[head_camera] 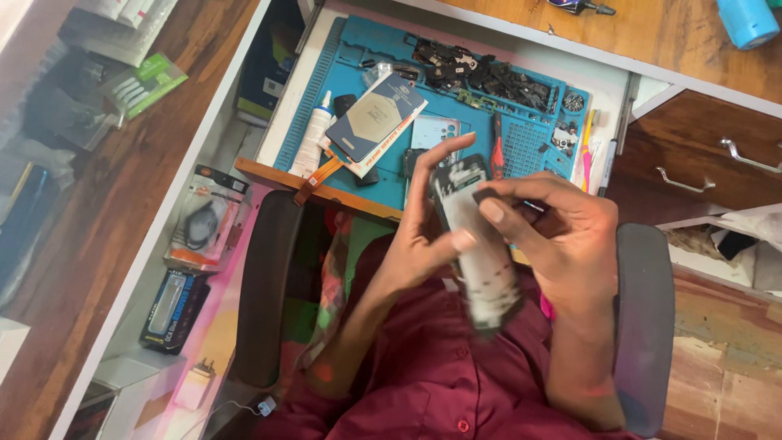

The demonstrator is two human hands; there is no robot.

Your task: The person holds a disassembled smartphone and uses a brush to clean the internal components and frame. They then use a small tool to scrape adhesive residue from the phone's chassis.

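1. The left hand (423, 236) holds an opened phone (476, 244) from the side, thumb pressed on its face and fingers spread behind it, so it is clamped on the phone.
2. The right hand (554, 236) grips the phone's other edge, fingers curled over the top end; the fingertips cover that part, and what sits under them cannot be made out.
3. The phone is held in the air above the person's lap, in front of the desk edge. It is blurred, so its inner parts are hard to read.
4. Behind the hands lies a blue work mat (521, 138) on the desk, partly hidden by them.
5. On the mat rest a dark flat packet (375, 118), a white tube (314, 138), a red-handled tool (497, 151) and a heap of small dark parts (489, 77), too small to tell apart.
6. A blue cylinder (748, 20) is cut off at the top edge.
7. Chair armrests (269, 285) flank the maroon shirt (440, 367).
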